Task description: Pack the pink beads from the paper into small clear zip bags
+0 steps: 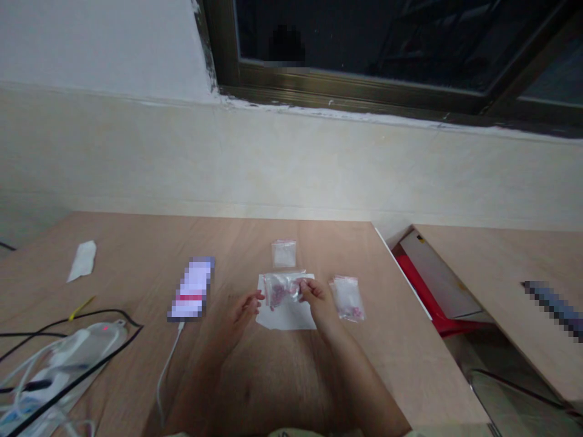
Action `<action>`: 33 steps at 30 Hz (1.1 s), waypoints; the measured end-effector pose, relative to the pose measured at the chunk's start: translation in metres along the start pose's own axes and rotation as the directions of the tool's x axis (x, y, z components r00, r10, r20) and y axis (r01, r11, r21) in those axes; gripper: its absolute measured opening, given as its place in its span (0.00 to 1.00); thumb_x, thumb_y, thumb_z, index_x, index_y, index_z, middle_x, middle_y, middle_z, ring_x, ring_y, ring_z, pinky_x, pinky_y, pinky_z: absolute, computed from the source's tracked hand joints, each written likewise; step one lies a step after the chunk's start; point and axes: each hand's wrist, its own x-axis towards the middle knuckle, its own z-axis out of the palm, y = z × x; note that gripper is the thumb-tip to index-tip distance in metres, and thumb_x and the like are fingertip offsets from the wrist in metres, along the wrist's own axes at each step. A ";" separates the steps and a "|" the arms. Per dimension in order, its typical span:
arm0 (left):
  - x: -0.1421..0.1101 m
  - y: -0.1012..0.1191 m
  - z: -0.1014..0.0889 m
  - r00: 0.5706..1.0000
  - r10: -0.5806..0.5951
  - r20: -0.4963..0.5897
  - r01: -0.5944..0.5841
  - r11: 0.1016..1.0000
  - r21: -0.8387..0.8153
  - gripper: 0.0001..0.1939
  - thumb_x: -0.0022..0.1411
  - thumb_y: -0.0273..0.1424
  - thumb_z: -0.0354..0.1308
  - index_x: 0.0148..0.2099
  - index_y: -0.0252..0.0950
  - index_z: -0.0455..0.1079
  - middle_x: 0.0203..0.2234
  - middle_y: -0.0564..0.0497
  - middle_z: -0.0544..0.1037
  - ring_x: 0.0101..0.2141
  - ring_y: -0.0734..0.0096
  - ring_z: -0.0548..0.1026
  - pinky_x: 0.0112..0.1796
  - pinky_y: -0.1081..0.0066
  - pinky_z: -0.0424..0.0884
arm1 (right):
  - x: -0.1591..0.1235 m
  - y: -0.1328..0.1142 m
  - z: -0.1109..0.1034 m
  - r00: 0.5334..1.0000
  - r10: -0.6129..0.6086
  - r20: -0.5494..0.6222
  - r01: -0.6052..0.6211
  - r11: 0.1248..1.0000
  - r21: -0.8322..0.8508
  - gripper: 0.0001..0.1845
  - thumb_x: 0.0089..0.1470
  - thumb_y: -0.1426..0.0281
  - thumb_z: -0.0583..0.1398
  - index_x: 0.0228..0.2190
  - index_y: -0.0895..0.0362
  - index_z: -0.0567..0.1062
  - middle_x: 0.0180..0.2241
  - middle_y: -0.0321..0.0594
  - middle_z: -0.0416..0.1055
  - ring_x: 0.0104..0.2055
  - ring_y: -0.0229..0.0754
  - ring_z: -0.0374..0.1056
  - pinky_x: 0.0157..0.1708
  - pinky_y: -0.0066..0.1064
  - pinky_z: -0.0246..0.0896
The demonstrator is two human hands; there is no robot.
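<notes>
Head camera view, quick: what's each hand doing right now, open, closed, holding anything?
Left hand: partly open at the left edge of the clear plastic bag; cannot tell if gripping.
Right hand: closed, pinching the bag's right end.

Phone (pixel 191 289) pixelated — unreadable, contents of zip bag (pixel 281 289) too small to tell

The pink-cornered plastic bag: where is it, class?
In the head view the bag lies on the table, just right of the right hand and white paper.

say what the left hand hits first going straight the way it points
Probably the clear plastic bag that the right hand holds, just past the left hand; the depth is hard to judge from this view.
</notes>
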 end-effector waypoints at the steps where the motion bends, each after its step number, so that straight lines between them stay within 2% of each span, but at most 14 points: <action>1: 0.000 0.006 0.002 1.000 0.009 0.027 -0.008 1.000 -0.023 0.16 0.54 0.39 0.47 0.39 0.35 0.66 0.30 0.49 0.74 0.31 0.69 0.72 0.33 0.69 0.69 | -0.008 0.006 0.002 0.999 0.033 0.024 -0.033 0.999 0.034 0.16 0.48 0.59 0.51 0.28 0.58 0.71 0.21 0.36 0.66 0.22 0.36 0.60 0.23 0.27 0.56; 5: -0.002 0.020 0.008 0.988 -0.007 0.152 0.020 0.996 -0.082 0.11 0.51 0.37 0.52 0.31 0.34 0.67 0.23 0.54 0.72 0.27 0.73 0.70 0.30 0.73 0.67 | -0.025 0.021 0.005 0.995 0.101 0.012 -0.101 0.994 0.042 0.17 0.47 0.58 0.51 0.27 0.59 0.69 0.24 0.38 0.67 0.25 0.37 0.61 0.25 0.28 0.55; 8: -0.006 0.025 0.007 0.987 -0.071 0.147 0.086 0.992 -0.095 0.10 0.48 0.37 0.55 0.26 0.34 0.66 0.18 0.56 0.71 0.22 0.75 0.68 0.25 0.75 0.65 | -0.033 0.012 0.005 0.975 0.010 -0.223 -0.043 0.989 -0.142 0.13 0.44 0.61 0.55 0.29 0.59 0.67 0.29 0.40 0.66 0.30 0.39 0.61 0.29 0.30 0.55; 10: -0.009 0.030 0.006 0.987 -0.093 0.128 0.102 0.993 -0.063 0.10 0.48 0.37 0.56 0.25 0.34 0.65 0.17 0.56 0.70 0.21 0.76 0.68 0.24 0.75 0.64 | -0.040 -0.005 0.008 0.950 -0.091 -0.298 0.007 0.962 -0.273 0.13 0.41 0.63 0.58 0.29 0.58 0.65 0.31 0.40 0.65 0.31 0.39 0.59 0.30 0.29 0.54; 11: -0.011 0.033 0.006 0.988 -0.080 0.130 0.085 0.996 -0.040 0.11 0.47 0.37 0.56 0.25 0.34 0.65 0.17 0.56 0.70 0.21 0.76 0.68 0.24 0.75 0.63 | -0.044 -0.015 0.011 0.960 -0.121 -0.254 0.038 0.950 -0.309 0.11 0.42 0.64 0.57 0.28 0.58 0.65 0.30 0.39 0.64 0.30 0.38 0.59 0.29 0.29 0.54; 13: -0.014 0.038 0.005 0.987 -0.022 0.159 0.021 1.000 0.008 0.11 0.48 0.37 0.56 0.25 0.34 0.65 0.18 0.55 0.70 0.22 0.75 0.68 0.25 0.75 0.64 | -0.050 -0.033 0.018 0.994 -0.112 -0.019 0.101 0.946 -0.309 0.08 0.45 0.64 0.55 0.25 0.57 0.66 0.26 0.37 0.64 0.28 0.37 0.59 0.28 0.27 0.53; 15: -0.017 0.040 0.004 0.982 0.021 0.185 -0.030 0.998 0.047 0.10 0.48 0.37 0.56 0.26 0.34 0.65 0.19 0.55 0.70 0.23 0.74 0.68 0.27 0.74 0.64 | -0.055 -0.045 0.026 0.985 -0.073 0.153 0.115 0.952 -0.285 0.09 0.47 0.65 0.54 0.22 0.57 0.66 0.22 0.34 0.64 0.25 0.35 0.58 0.25 0.26 0.51; 17: -0.021 0.042 0.003 0.978 0.029 0.208 -0.046 0.996 0.075 0.10 0.49 0.37 0.55 0.26 0.34 0.65 0.20 0.54 0.70 0.24 0.74 0.68 0.28 0.73 0.64 | -0.057 -0.049 0.032 0.970 -0.052 0.236 0.115 0.959 -0.258 0.10 0.48 0.66 0.53 0.20 0.58 0.67 0.19 0.33 0.63 0.23 0.34 0.57 0.24 0.25 0.50; 23: -0.035 0.045 -0.001 0.967 0.024 0.255 -0.044 0.996 0.073 0.09 0.52 0.35 0.51 0.25 0.34 0.64 0.20 0.55 0.69 0.25 0.74 0.68 0.28 0.74 0.64 | -0.057 -0.041 0.040 0.962 -0.033 0.270 0.100 0.967 -0.236 0.11 0.46 0.72 0.51 0.15 0.58 0.65 0.16 0.33 0.61 0.21 0.33 0.56 0.22 0.24 0.48; 25: -0.037 0.046 -0.002 0.984 0.020 0.175 -0.045 0.989 0.140 0.09 0.51 0.34 0.50 0.24 0.35 0.63 0.18 0.56 0.68 0.23 0.75 0.66 0.26 0.75 0.63 | -0.058 -0.038 0.041 0.970 -0.012 0.242 0.077 0.962 -0.263 0.10 0.43 0.74 0.51 0.14 0.58 0.63 0.15 0.32 0.59 0.20 0.33 0.54 0.21 0.24 0.46; 28: -0.036 0.044 -0.007 0.999 0.033 -0.020 -0.024 0.943 0.331 0.08 0.50 0.33 0.50 0.22 0.36 0.60 0.16 0.57 0.64 0.21 0.76 0.64 0.24 0.75 0.62 | -0.059 -0.037 0.044 0.985 -0.004 0.174 0.062 0.942 -0.331 0.08 0.39 0.77 0.52 0.13 0.57 0.62 0.15 0.31 0.57 0.20 0.33 0.53 0.20 0.24 0.45; 30: -0.035 0.042 -0.010 0.993 0.092 -0.069 -0.052 0.897 0.440 0.06 0.48 0.31 0.50 0.22 0.36 0.60 0.16 0.57 0.65 0.21 0.75 0.65 0.24 0.74 0.63 | -0.060 -0.039 0.046 0.987 -0.008 0.159 0.064 0.932 -0.355 0.07 0.37 0.77 0.52 0.13 0.57 0.61 0.15 0.31 0.57 0.20 0.33 0.53 0.20 0.24 0.44; 32: -0.033 0.040 -0.012 0.984 0.175 -0.013 -0.147 0.863 0.484 0.03 0.46 0.29 0.51 0.27 0.36 0.63 0.22 0.54 0.68 0.26 0.72 0.68 0.29 0.71 0.66 | -0.061 -0.041 0.048 0.983 -0.016 0.185 0.079 0.938 -0.338 0.07 0.37 0.77 0.52 0.14 0.57 0.61 0.15 0.31 0.57 0.20 0.32 0.53 0.20 0.23 0.45; 33: -0.033 0.040 -0.013 0.977 0.209 0.044 -0.205 0.855 0.477 0.07 0.46 0.29 0.52 0.32 0.35 0.64 0.27 0.52 0.71 0.30 0.69 0.69 0.33 0.69 0.67 | -0.061 -0.043 0.048 0.977 -0.025 0.211 0.093 0.944 -0.316 0.07 0.37 0.77 0.52 0.14 0.57 0.61 0.15 0.31 0.58 0.20 0.32 0.53 0.20 0.23 0.45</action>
